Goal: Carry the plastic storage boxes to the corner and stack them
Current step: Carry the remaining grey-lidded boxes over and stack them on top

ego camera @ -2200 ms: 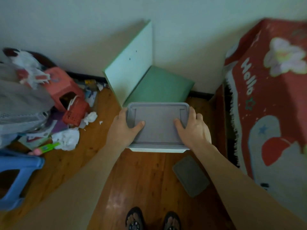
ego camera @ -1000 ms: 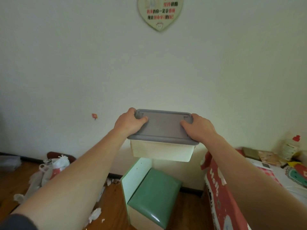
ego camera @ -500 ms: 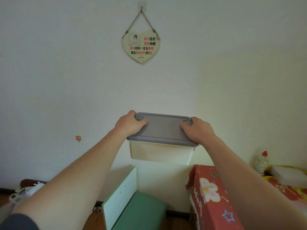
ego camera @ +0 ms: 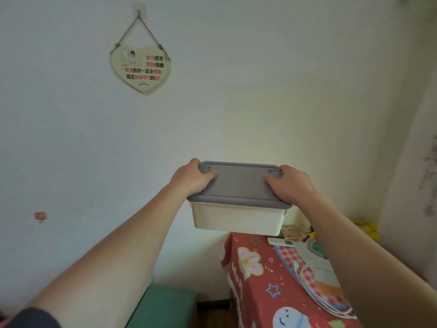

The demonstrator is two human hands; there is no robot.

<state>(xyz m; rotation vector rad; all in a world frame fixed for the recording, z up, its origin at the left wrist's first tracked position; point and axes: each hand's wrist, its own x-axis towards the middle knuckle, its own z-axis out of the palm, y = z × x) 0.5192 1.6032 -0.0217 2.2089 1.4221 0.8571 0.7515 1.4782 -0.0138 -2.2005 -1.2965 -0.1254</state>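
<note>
Change: since a moment ago my view has swung right; the red cloth-covered surface [ego camera: 283,280] now fills the lower right and the heart plaque [ego camera: 142,69] sits further left, while the box stays in my grip.
Box: the storage box [ego camera: 236,216], cream with a grey lid [ego camera: 238,183], hangs in the air in front of me, above the near end of that surface.
Grip: my left hand [ego camera: 189,178] and right hand [ego camera: 293,185] clamp the short ends, thumbs on the lid.
Axis: it runs left to right between my hands, each equally near.
Corner: ahead right, I judge; no stack visible.
</note>
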